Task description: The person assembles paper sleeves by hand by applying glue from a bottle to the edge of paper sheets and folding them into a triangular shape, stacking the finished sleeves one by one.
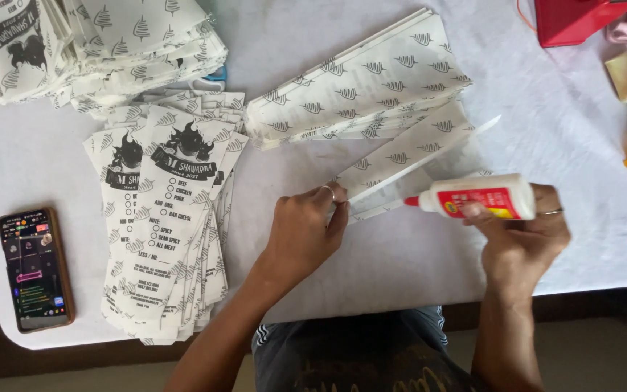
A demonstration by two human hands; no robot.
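With the left hand (302, 236) pinching the edge of the white leaf-printed paper sheet (400, 163) on the white surface (575, 131) and the right hand (520, 236) gripping the white red-capped glue bottle (480, 197) beside it, a hard squeeze may flood glue past the flap.

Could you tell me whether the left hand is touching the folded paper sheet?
Touching: the head view shows the left hand pinching the folded paper sheet's near end between its fingertips.
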